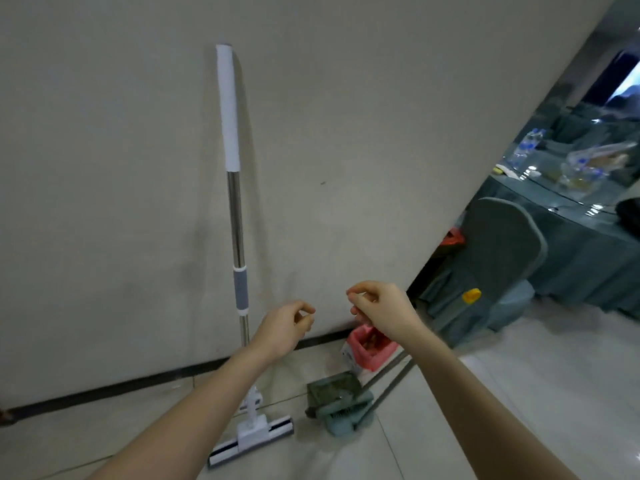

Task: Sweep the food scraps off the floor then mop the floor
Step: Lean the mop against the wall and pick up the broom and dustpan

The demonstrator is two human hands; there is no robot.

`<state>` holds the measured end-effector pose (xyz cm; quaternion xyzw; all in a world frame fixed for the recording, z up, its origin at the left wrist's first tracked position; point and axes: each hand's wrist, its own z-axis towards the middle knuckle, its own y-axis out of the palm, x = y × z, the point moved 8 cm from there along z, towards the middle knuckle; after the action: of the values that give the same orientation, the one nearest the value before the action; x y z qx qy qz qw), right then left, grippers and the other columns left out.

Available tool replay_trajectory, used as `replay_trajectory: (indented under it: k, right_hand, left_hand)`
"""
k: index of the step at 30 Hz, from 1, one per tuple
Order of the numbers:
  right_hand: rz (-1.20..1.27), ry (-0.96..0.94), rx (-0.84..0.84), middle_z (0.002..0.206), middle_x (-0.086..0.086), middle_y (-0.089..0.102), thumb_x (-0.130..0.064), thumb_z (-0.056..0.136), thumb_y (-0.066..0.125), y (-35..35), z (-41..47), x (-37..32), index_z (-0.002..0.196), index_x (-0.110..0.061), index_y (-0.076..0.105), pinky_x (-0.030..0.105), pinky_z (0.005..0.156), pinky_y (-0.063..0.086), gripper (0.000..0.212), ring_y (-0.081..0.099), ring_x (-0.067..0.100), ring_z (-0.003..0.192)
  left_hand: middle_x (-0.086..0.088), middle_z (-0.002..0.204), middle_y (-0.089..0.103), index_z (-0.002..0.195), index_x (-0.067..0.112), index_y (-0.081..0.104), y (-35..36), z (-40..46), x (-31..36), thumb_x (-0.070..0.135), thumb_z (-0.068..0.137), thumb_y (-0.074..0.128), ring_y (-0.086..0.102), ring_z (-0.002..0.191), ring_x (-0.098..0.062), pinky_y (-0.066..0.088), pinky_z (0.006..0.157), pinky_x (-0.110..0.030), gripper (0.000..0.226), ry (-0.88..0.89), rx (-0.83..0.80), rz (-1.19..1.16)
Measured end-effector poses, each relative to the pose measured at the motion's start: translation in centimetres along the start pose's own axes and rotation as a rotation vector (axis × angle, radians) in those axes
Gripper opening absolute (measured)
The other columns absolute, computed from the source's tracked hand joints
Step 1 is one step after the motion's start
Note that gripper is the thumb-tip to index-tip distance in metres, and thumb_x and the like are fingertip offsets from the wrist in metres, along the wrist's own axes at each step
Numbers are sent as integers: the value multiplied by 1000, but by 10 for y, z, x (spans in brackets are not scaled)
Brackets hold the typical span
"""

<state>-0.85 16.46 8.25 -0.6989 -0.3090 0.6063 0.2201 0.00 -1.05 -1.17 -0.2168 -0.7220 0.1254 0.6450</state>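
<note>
A big pale wall (104, 168) fills most of the view, and a shiny tiled floor (519, 393) runs along its foot. To the right stands a round table (571, 237) in a green cloth, with a covered chair (498, 251) in front of it and bottles (526, 147) on top, all a bit blurry. The mop (235, 220) leans upright on the wall, its flat head down on the floor, just left of the hands. The left hand (284, 327) is held up in the air right beside the mop pole — near it but not touching — with the fingers curled in loosely and nothing in them. The right hand (381, 310) floats next to it, a little higher, with its fingers bent and thumb close to the fingertips, also holding nothing. Below the hands, on the floor by the wall, the green dustpan (332, 393) lies with the broom (346, 420) resting against it — both well under the hands. Behind them sits a small bin (370, 348) lined with a pink bag, just under the right wrist.
</note>
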Motion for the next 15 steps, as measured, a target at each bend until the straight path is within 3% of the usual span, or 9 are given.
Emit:
replay_trajectory:
  k: [2,7,10,12,15]
  right_hand:
    - [-38,20,48,68,-3,70,-22,94,63,-29,-12,34,99,-17,72,14,53,51,12,64,0,56]
    - [-107,116,102,76,2,73,-25,91,65,-98,-32,131,94,-23,74,32,73,57,10,66,14,72]
    - [-107,168,90,82,-4,71,-31,91,64,-133,-34,188,87,-38,68,38,82,57,9,67,16,83]
    - [-58,162,132,84,-11,66,-32,91,65,-156,-29,213,103,-33,67,35,83,56,13,65,13,87]
    - [8,125,235,109,-2,64,-34,89,68,-188,-11,227,133,-24,54,24,75,48,47,60,11,91]
  left_hand:
    - [-1,85,70,106,24,62,40,4,14,27,95,55,68,80,-20,56,82,-40,13,-1,-47,8]
    - [2,88,66,112,21,62,144,25,65,24,94,58,66,87,-20,54,87,-39,19,35,-138,37]
    - [10,94,59,123,23,57,202,40,98,22,94,59,60,94,-17,49,87,-32,29,41,-169,46]
    - [20,94,54,130,26,52,233,53,115,21,94,60,60,100,-17,50,92,-34,38,39,-173,9]
    - [21,106,51,141,29,41,266,73,132,26,93,61,57,104,-13,50,97,-38,52,20,-169,-3]
